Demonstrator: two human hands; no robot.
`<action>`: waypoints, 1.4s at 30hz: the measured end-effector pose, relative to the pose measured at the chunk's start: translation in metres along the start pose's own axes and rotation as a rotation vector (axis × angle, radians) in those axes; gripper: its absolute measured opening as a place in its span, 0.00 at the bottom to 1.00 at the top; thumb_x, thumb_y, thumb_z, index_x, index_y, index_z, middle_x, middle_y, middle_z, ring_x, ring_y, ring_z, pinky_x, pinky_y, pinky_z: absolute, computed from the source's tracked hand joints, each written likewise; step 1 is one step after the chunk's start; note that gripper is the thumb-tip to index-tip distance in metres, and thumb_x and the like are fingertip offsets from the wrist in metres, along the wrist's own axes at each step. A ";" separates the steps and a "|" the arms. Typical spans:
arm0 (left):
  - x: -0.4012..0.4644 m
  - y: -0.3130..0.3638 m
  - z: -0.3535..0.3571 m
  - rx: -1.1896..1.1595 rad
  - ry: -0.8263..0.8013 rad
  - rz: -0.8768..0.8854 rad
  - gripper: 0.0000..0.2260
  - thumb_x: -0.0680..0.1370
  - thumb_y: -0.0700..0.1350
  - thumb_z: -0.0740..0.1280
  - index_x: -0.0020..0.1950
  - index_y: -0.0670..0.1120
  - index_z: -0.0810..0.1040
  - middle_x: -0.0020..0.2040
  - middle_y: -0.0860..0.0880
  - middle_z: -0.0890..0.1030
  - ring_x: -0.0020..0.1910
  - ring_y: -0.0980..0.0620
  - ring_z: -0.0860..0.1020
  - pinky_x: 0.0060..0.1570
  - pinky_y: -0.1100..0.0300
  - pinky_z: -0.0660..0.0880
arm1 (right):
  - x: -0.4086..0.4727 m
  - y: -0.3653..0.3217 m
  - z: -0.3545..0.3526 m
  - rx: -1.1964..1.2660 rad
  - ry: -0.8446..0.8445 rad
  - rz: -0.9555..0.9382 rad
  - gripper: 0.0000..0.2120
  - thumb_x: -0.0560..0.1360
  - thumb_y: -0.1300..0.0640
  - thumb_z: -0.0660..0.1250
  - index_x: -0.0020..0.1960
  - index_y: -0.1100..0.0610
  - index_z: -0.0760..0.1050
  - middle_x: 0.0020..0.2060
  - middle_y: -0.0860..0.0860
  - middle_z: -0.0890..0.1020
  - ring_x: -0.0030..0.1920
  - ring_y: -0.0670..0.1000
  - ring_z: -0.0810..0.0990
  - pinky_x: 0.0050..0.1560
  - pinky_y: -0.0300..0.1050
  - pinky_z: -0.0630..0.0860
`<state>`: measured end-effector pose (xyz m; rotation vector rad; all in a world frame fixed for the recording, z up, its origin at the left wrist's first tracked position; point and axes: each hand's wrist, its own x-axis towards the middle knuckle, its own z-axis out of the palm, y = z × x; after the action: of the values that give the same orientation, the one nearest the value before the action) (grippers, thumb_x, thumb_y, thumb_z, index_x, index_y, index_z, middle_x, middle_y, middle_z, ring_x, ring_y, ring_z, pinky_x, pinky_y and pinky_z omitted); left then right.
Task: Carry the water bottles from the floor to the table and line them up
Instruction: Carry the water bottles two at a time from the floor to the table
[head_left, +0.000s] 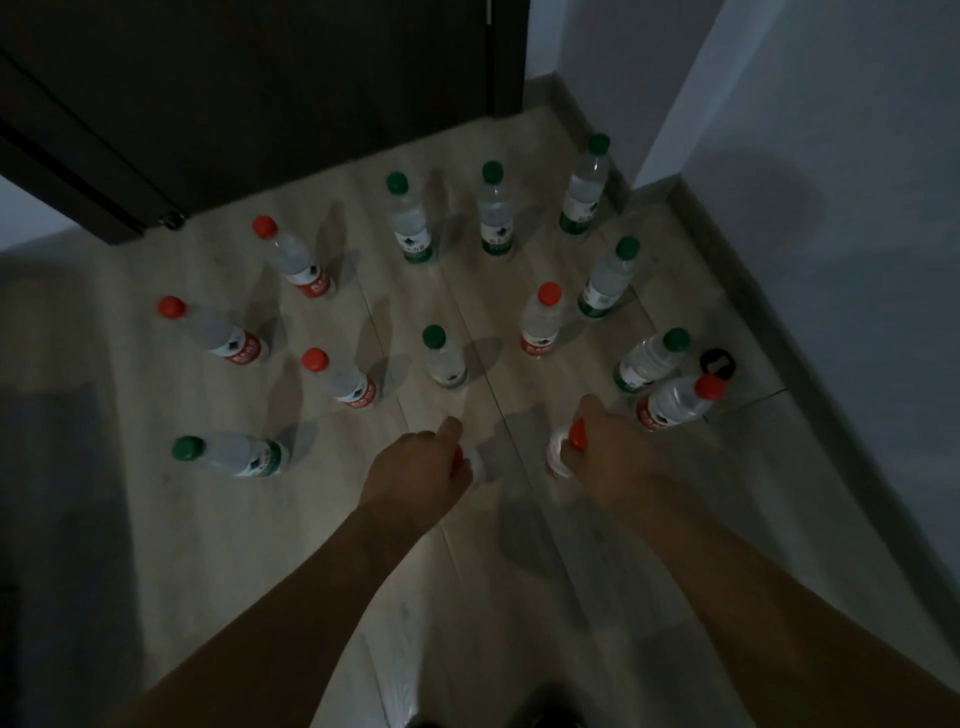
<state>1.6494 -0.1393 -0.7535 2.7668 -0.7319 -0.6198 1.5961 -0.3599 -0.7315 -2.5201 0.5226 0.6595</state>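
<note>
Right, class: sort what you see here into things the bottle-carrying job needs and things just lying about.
Job: left hand and right hand, each gripping a red-capped bottle; the red-capped and green-capped bottles standing on the floor.
Lying about: dark door; black round object.

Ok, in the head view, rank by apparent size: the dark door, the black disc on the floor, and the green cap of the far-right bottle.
1. dark door, by far the largest.
2. black disc.
3. green cap, though it is farther away, so nearness may skew this.
</note>
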 end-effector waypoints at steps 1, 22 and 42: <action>-0.008 0.006 -0.021 -0.009 0.013 -0.003 0.13 0.80 0.54 0.63 0.57 0.47 0.69 0.42 0.47 0.80 0.41 0.46 0.79 0.39 0.54 0.76 | -0.013 -0.008 -0.016 -0.015 0.015 -0.019 0.11 0.77 0.51 0.64 0.54 0.55 0.65 0.45 0.56 0.80 0.46 0.58 0.80 0.49 0.56 0.78; -0.298 0.226 -0.580 -0.332 0.575 -0.158 0.09 0.72 0.56 0.69 0.45 0.55 0.71 0.34 0.54 0.78 0.30 0.54 0.79 0.34 0.50 0.81 | -0.437 -0.215 -0.453 0.389 0.469 -0.217 0.12 0.70 0.48 0.72 0.43 0.49 0.69 0.34 0.46 0.77 0.34 0.45 0.76 0.33 0.39 0.66; -0.347 0.337 -0.619 -0.338 0.508 0.280 0.07 0.74 0.52 0.71 0.42 0.53 0.74 0.32 0.53 0.77 0.30 0.59 0.76 0.30 0.64 0.69 | -0.575 -0.158 -0.471 0.466 0.843 0.184 0.08 0.67 0.48 0.70 0.42 0.48 0.74 0.34 0.45 0.80 0.37 0.48 0.79 0.36 0.46 0.78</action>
<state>1.5114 -0.1911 0.0181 2.3026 -0.7839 0.0231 1.3698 -0.3477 -0.0066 -2.2071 1.0544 -0.4780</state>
